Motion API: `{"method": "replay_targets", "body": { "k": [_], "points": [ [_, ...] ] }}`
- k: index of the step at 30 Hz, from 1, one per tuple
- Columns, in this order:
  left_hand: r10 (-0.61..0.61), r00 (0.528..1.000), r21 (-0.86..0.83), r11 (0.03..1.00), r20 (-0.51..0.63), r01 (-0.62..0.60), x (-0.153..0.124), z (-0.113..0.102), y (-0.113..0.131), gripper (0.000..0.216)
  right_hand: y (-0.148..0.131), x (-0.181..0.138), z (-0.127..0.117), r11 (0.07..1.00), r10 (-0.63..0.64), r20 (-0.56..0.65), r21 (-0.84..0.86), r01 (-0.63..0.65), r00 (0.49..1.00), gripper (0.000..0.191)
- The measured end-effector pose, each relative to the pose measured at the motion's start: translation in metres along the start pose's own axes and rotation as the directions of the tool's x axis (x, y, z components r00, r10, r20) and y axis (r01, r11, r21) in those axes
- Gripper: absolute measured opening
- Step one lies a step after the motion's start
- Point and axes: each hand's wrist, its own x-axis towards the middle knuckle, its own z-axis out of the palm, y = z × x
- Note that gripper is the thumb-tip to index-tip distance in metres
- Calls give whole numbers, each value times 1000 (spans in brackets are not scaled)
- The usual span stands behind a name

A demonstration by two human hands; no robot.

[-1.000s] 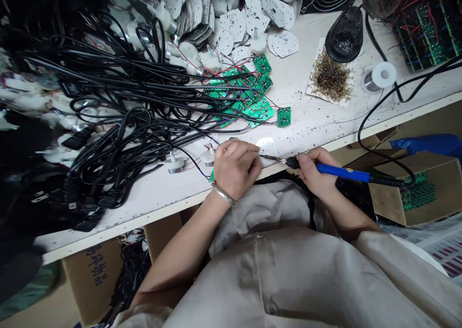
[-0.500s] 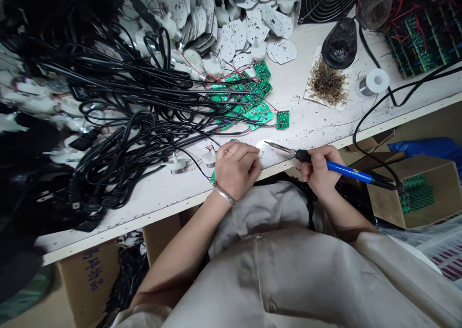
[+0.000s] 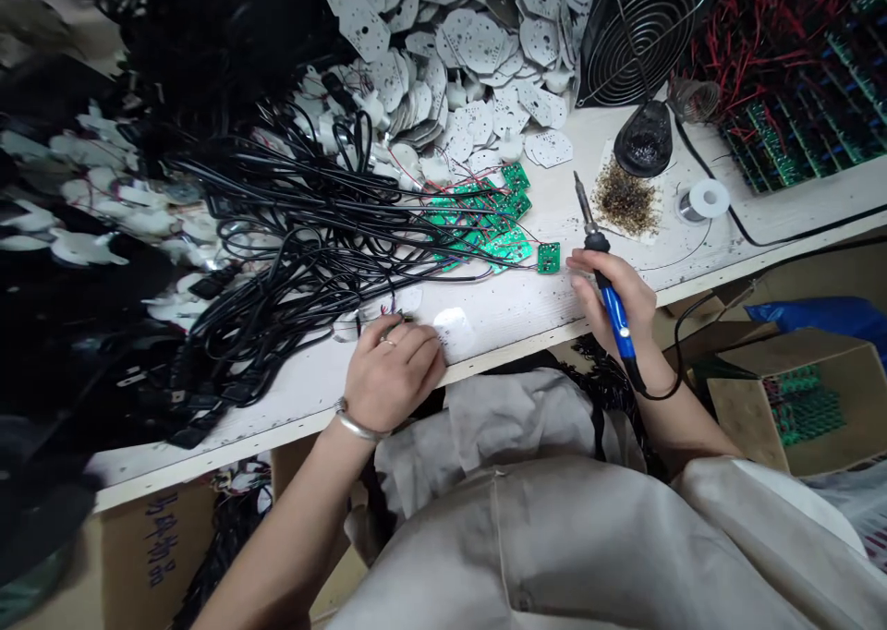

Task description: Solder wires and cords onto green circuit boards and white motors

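White and solder-flecked, the workbench (image 3: 527, 311) carries a lone green circuit board (image 3: 548, 257), with tangled black cables (image 3: 291, 242) spreading to that board's left and a solder spool (image 3: 703, 200) well to its right. Just right of the board, the person's right hand (image 3: 641, 314) grips a blue-handled soldering iron (image 3: 608, 288), tip angled away. Well to the board's left, at the bench's near edge, the left hand (image 3: 394, 376) lies curled, fingers closed over a small wired part (image 3: 396, 318), mostly hidden.
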Motion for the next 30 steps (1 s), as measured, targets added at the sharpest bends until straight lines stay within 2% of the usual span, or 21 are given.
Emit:
{"method": "replay_targets", "body": {
  "k": [5,8,10,12,15,19,21,23,25,27,30],
  "points": [
    [-68,998,52,996,-13,68,-14,-8,-6,3,16,12,10,988,-15,66,-150,25,998,33],
    [-204,974,90,973,-101,213,-12,-3,6,8,17,5,14,984,-50,153,-162,75,987,40],
    [-306,937,103,940,-166,325,-7,2,19,9,11,-5,18,980,-100,176,-154,128,979,42],
    [-357,911,73,923,-206,378,0,6,34,13,0,-16,25,975,-140,183,-147,168,973,42],
    [-328,914,-50,944,-237,326,17,13,56,18,-18,-30,36,984,-128,207,-94,150,970,41],
    [-287,941,-138,954,-179,265,42,28,75,23,-25,-30,39,997,-78,191,-8,81,978,36],
    [-283,937,-122,957,-203,262,49,35,78,20,-18,-18,32,1000,-23,133,3,23,991,33],
    [-277,921,-74,961,-274,268,50,39,79,15,-4,3,24,1000,30,47,-5,-29,998,32],
    [-269,905,-19,960,-330,279,49,40,80,12,16,31,18,999,7,-10,-31,-8,1000,31],
    [-265,906,-10,961,-331,278,48,38,79,13,38,62,16,996,-41,20,-74,42,999,31],
    [-282,923,-41,959,-261,281,44,35,73,15,70,104,23,979,-108,154,-153,132,982,32]
  ]
}}
